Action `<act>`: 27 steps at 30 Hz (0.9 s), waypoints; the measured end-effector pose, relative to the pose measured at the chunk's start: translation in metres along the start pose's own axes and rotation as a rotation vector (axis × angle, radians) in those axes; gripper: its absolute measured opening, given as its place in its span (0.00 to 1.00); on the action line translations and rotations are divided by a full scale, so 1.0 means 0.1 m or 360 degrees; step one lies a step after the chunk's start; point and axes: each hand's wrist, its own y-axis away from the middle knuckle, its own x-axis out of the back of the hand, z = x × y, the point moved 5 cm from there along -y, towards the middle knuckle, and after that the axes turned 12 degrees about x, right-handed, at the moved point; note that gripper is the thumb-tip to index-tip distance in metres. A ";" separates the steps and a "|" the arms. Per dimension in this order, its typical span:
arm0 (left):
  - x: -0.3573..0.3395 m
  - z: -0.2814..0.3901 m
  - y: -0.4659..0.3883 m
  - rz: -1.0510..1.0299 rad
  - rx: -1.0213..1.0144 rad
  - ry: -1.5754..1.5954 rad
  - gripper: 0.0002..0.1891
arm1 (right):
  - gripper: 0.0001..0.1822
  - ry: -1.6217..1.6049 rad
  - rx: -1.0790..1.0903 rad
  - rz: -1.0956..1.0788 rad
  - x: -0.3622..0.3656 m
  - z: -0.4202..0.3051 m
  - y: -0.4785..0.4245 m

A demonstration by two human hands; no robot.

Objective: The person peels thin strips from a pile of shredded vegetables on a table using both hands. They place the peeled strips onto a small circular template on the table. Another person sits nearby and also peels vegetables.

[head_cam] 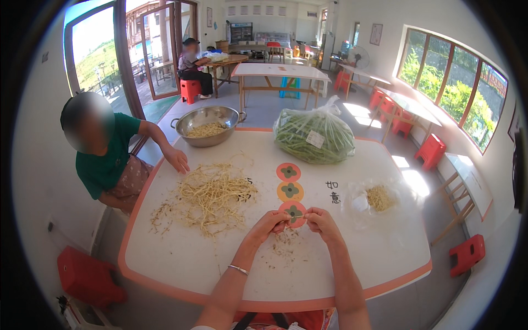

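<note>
My left hand and my right hand meet over the middle of the white table, both pinching one thin pale root piece stretched between their fingertips. Small brown trimmings lie scattered just below them. To the left spreads a large tangled heap of long pale stringy roots, with darker scraps along its left side. On the right, a pile of short root pieces rests on a clear plastic bag. A steel basin at the back left holds more pale pieces.
A tied plastic bag of green vegetables stands at the table's back edge. At the left, a person in a green shirt has a hand beside the heap. Another person sits farther off. Red stools and other tables stand around.
</note>
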 end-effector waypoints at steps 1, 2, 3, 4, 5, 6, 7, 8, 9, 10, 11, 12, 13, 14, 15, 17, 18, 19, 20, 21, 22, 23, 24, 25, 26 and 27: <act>0.00 0.01 0.01 0.0028 -0.0011 0.0006 0.14 | 0.05 -0.0030 -0.0015 -0.0002 -0.01 0.00 0.00; -0.02 0.02 0.01 0.0055 -0.0022 0.0011 0.14 | 0.04 -0.0060 -0.0029 -0.0004 -0.02 0.00 0.00; -0.03 0.03 0.02 0.0082 -0.0034 0.0018 0.14 | 0.04 -0.0147 -0.0043 0.0016 -0.01 0.01 -0.01; 0.02 0.04 0.01 0.0075 -0.0069 0.0105 0.14 | 0.04 -0.0233 -0.0058 0.0037 0.03 0.03 -0.01; 0.11 0.04 0.00 0.0067 -0.0104 0.0192 0.14 | 0.04 -0.0320 -0.0072 0.0058 0.09 0.04 -0.02; 0.20 0.04 0.00 0.0063 -0.0140 0.0282 0.14 | 0.05 -0.0355 -0.0025 0.0092 0.20 0.02 -0.02; 0.28 0.06 0.02 0.0071 -0.0175 0.0333 0.14 | 0.06 -0.0392 0.0027 0.0125 0.32 -0.02 -0.01; 0.35 0.08 0.04 0.0079 -0.0211 0.0384 0.14 | 0.07 -0.0429 0.0079 0.0158 0.41 -0.03 -0.01; 0.39 0.11 0.06 0.0087 -0.0247 0.0435 0.14 | 0.08 -0.0274 0.0054 0.0130 0.36 -0.06 0.00; 0.36 0.10 0.04 0.0117 -0.0183 0.0408 0.13 | 0.08 -0.0119 0.0030 0.0102 0.30 -0.08 0.03; 0.32 0.09 0.03 0.0122 -0.0169 0.0362 0.13 | 0.08 0.0036 0.0007 0.0073 0.23 -0.10 0.04; 0.26 0.07 0.02 0.0122 -0.0145 0.0315 0.13 | 0.08 0.0168 -0.0007 0.0049 0.15 -0.10 0.05; 0.22 0.05 0.01 0.0122 -0.0120 0.0267 0.13 | 0.09 0.0299 -0.0022 0.0026 0.06 -0.11 0.05; 0.21 0.04 -0.01 0.0122 -0.0117 0.0233 0.13 | 0.09 0.0431 -0.0036 0.0003 0.02 -0.11 0.05; 0.21 0.04 -0.01 0.0130 -0.0115 0.0196 0.13 | 0.09 0.0442 0.0007 0.0024 0.02 -0.11 0.04; 0.19 0.02 -0.02 0.0123 -0.0106 0.0144 0.13 | 0.09 0.0465 0.0095 0.0070 0.04 -0.10 0.03; 0.16 0.03 -0.02 0.0108 -0.0104 0.0127 0.13 | 0.10 0.0397 0.0086 0.0070 0.02 -0.11 0.03; 0.14 0.03 -0.03 0.0092 -0.0101 0.0110 0.13 | 0.10 0.0330 0.0077 0.0070 0.00 -0.12 0.05; 0.13 0.00 -0.05 0.0097 -0.0079 0.0089 0.13 | 0.10 0.0264 0.0068 0.0071 -0.02 -0.13 0.07; 0.14 -0.02 -0.06 0.0110 -0.0058 0.0071 0.13 | 0.10 0.0281 0.0045 0.0054 -0.07 -0.15 0.07; 0.15 -0.03 -0.06 0.0122 -0.0036 0.0053 0.13 | 0.10 0.0298 0.0023 0.0038 -0.13 -0.17 0.08; 0.17 -0.04 -0.05 0.0123 -0.0030 0.0040 0.13 | 0.10 0.0315 0.0000 0.0020 -0.18 -0.17 0.08; 0.15 -0.03 -0.04 0.0115 -0.0023 0.0027 0.13 | 0.10 0.0466 0.0071 -0.0009 -0.22 -0.19 0.07; 0.14 -0.02 -0.03 0.0108 -0.0016 0.0014 0.14 | 0.10 0.0616 0.0142 -0.0040 -0.25 -0.20 0.08; 0.13 -0.02 -0.04 0.0126 0.0000 -0.0012 0.14 | 0.10 0.0766 0.0212 -0.0072 -0.27 -0.21 0.08; 0.12 -0.02 -0.04 0.0146 0.0014 -0.0039 0.14 | 0.10 0.0838 0.0234 -0.0094 -0.27 -0.21 0.09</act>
